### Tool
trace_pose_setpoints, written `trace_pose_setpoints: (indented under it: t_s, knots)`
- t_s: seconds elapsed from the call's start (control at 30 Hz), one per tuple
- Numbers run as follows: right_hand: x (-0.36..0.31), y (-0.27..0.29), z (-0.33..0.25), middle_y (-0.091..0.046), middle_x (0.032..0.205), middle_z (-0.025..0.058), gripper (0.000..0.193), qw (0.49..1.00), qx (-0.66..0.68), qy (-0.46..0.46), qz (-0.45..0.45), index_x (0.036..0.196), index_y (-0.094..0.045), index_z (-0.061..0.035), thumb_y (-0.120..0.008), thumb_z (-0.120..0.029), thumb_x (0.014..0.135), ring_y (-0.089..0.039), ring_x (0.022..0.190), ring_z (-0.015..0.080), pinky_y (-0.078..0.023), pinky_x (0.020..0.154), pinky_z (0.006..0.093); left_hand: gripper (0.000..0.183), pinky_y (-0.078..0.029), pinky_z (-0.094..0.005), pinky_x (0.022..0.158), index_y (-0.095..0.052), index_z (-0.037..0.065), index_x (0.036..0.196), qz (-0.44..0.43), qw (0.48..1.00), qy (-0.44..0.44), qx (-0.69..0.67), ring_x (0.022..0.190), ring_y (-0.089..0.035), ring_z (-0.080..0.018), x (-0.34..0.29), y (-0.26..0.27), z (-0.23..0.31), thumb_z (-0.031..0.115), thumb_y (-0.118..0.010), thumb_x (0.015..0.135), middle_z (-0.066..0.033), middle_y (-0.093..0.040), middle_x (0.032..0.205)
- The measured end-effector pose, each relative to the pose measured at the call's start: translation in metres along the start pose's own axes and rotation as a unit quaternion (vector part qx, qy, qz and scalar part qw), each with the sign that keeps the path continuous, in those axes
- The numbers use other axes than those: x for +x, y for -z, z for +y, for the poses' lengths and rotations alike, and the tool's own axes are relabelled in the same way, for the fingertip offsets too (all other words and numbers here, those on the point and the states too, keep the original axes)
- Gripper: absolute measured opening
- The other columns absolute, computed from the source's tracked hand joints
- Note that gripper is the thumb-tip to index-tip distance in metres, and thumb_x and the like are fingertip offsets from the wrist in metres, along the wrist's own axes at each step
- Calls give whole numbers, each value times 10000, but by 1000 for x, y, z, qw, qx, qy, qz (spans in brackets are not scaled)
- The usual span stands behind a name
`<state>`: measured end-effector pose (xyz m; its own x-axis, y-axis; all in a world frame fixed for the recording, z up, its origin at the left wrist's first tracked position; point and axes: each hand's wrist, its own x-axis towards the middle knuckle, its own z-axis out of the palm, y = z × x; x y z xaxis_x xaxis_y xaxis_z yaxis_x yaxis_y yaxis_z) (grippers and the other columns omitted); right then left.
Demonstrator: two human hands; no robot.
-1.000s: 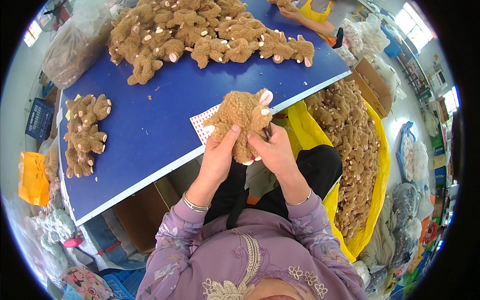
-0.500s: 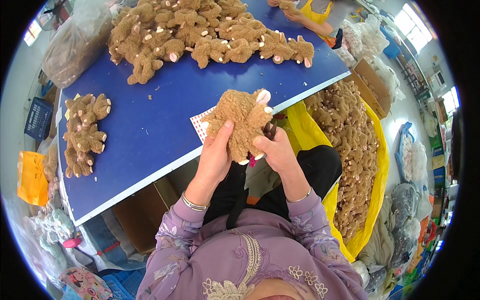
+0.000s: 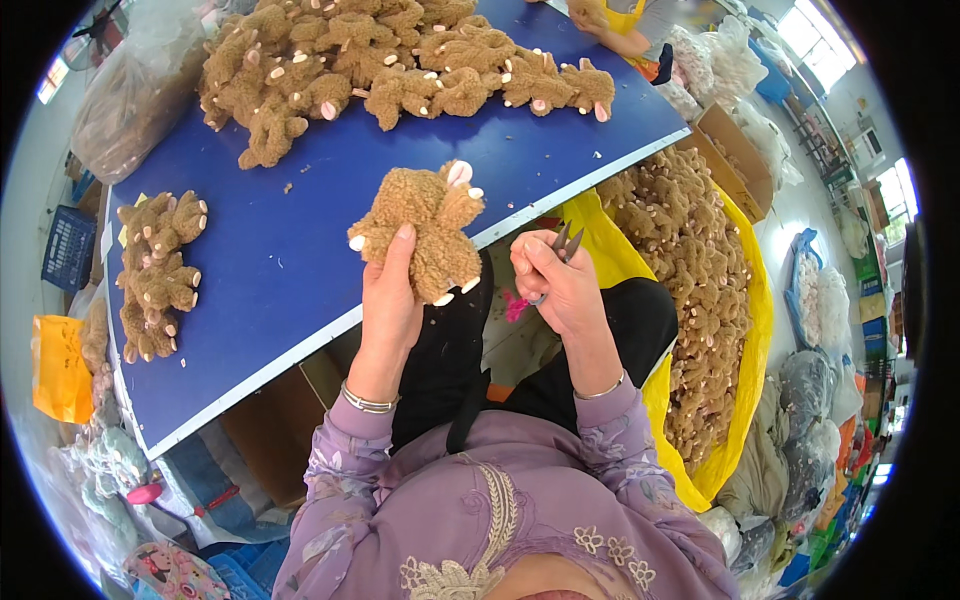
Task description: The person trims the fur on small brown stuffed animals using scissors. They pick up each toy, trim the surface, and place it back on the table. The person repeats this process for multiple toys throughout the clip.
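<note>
My left hand (image 3: 393,297) grips a brown plush toy (image 3: 418,226) with pale paw tips and a pinkish ear, thumb across its fluffy body. The toy is held up over the near edge of the blue table (image 3: 270,290). Apart from it, to the right, my right hand (image 3: 562,286) is closed around small dark scissors (image 3: 567,242). Their blades point up past my fingers, and a bright pink tassel-like piece (image 3: 515,306) hangs below the hand.
A large heap of similar plush toys (image 3: 345,50) covers the table's far side; several more (image 3: 158,275) lie at its left end. On my right stands a yellow sack (image 3: 757,330) full of toys. Across the table is another person's arm (image 3: 625,42). A cardboard box (image 3: 735,160) stands beyond the sack.
My right hand has come off the toy and moved right, bringing the scissors blades into plain view. My left hand has carried the toy a little left.
</note>
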<state>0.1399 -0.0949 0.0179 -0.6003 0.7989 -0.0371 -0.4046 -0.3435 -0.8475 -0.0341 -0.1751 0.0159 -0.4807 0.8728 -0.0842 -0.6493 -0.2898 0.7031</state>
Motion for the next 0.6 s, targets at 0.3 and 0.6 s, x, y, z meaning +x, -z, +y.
trace_pose_setpoints:
  t_s: [0.3, 0.6]
  knots:
    - [1, 0, 1, -522, 749, 2, 155, 999, 28, -7, -18, 918, -589, -13, -548, -160, 949, -356, 516, 33, -313, 469, 201, 388, -470, -341, 935, -451, -15, 1282, 15, 1000, 10, 8, 1097, -568, -192, 0, -1, 1, 221, -499, 978, -103, -556, 1221]
    - [-1, -5, -3, -509, 754, 7, 123, 1000, 8, -2, 1, 982, -596, 11, -544, -86, 927, -364, 512, 31, -317, 460, 205, 386, -487, -353, 920, -439, -22, 1283, -1, 1000, 4, 23, 1093, -582, -209, 1, 0, -1, 218, -475, 983, -121, -564, 1212]
